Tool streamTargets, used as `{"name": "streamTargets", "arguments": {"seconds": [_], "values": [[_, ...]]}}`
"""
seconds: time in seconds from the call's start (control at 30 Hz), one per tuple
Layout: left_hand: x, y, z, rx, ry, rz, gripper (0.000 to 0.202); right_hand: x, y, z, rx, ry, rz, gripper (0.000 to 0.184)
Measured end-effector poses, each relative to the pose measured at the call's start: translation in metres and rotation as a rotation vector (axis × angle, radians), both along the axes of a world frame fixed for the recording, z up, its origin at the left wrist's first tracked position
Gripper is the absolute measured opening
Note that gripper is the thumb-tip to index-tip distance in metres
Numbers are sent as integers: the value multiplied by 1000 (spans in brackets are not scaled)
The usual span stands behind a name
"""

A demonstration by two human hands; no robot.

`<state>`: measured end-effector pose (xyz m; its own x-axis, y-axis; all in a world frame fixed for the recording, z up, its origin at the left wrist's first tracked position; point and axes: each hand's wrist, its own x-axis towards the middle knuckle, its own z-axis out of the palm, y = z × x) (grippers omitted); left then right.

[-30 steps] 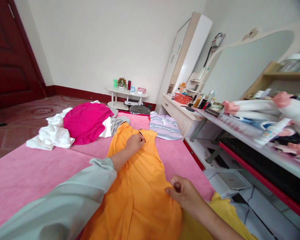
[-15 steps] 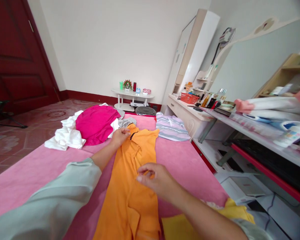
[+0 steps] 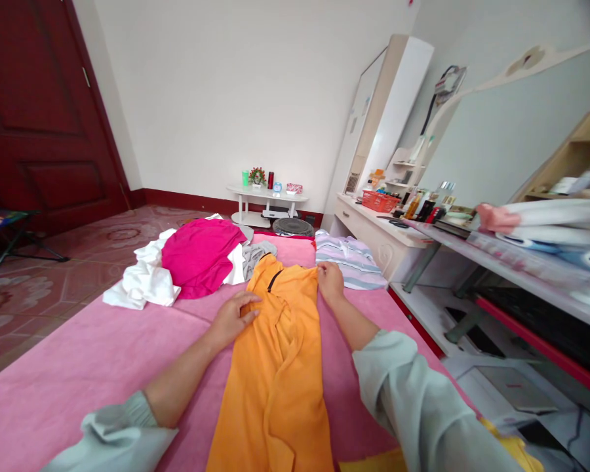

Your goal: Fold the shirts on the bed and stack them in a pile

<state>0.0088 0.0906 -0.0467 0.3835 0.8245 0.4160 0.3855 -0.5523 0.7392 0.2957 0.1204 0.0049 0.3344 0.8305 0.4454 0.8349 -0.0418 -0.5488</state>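
A long orange shirt lies folded lengthwise in front of me, with a short dark strip near its far end. My right hand is at the far right corner of it, fingertips pinched on the cloth edge. On the opposite side, my left hand rests by the left edge, thumb and fingers apart, fingertips touching the cloth. Loose folds run down the middle of the shirt. Its near end leaves the bottom of the view.
The shirt lies on a pink bedspread. Beyond my left hand are a heaped magenta garment and white cloth. A striped folded garment is at the far right, and yellow cloth lies near. A shelf table borders the right side.
My right hand has moved from above the middle of the shirt to its far right corner and pinched it. My left hand has come back nearer along the left edge and opened.
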Motion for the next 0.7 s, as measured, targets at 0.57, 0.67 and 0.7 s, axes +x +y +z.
{"name": "streamTargets", "arguments": {"seconds": [0.57,0.67,0.7], "values": [[4,1,-2,42,163,13,53,-3,25,5,-252,-156,194,19],[5,-1,0,46,164,21,59,-9,26,13,-163,-165,174,23],[5,-2,1,45,164,24,60,-11,28,15,-136,-161,184,25]]}}
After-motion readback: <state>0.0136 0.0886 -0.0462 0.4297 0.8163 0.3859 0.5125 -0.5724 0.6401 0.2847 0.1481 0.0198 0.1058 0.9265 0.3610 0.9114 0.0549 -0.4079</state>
